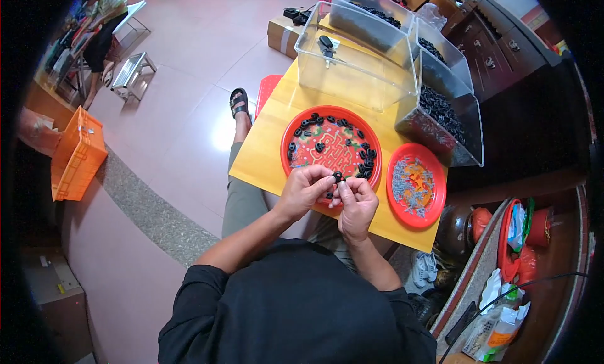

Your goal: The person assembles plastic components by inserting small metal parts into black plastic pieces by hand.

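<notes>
"Where the fingertips meet, what is held?"

"Left hand (308, 191) and right hand (357, 210) pinch a small black part (338, 176) above the round red tray's (330, 110) near rim; fingers cover much of it, and one piece or two is unclear."

"Their pose?"

"Wrists turned inward, thumbs uppermost."

"Beyond?"

"Black pieces (368, 155) lie mostly along the rim; grey pins (409, 169) occupy a red plate (420, 223) by the table's (258, 169) right edge."

A small black part (338, 175), seemingly rounded, sits pinched between fingertips (343, 186).
</notes>
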`<act>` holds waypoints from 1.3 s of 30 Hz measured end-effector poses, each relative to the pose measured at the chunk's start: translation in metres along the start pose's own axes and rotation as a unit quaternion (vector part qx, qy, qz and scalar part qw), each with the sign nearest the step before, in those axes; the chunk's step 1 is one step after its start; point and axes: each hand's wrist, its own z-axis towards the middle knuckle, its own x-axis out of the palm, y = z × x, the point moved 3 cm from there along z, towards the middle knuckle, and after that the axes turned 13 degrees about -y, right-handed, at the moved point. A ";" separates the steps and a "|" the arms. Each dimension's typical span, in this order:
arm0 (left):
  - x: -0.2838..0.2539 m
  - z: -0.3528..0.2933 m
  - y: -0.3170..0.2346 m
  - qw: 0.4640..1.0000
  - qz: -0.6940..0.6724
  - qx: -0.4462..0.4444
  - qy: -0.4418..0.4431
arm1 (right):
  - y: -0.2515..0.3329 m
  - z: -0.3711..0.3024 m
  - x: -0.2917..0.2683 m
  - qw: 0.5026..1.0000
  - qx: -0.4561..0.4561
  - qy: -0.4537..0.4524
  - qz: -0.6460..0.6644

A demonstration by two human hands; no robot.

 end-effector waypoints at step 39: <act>0.000 0.004 -0.023 0.970 0.067 -0.084 0.218 | 0.015 0.006 -0.021 0.949 -0.164 0.208 -0.169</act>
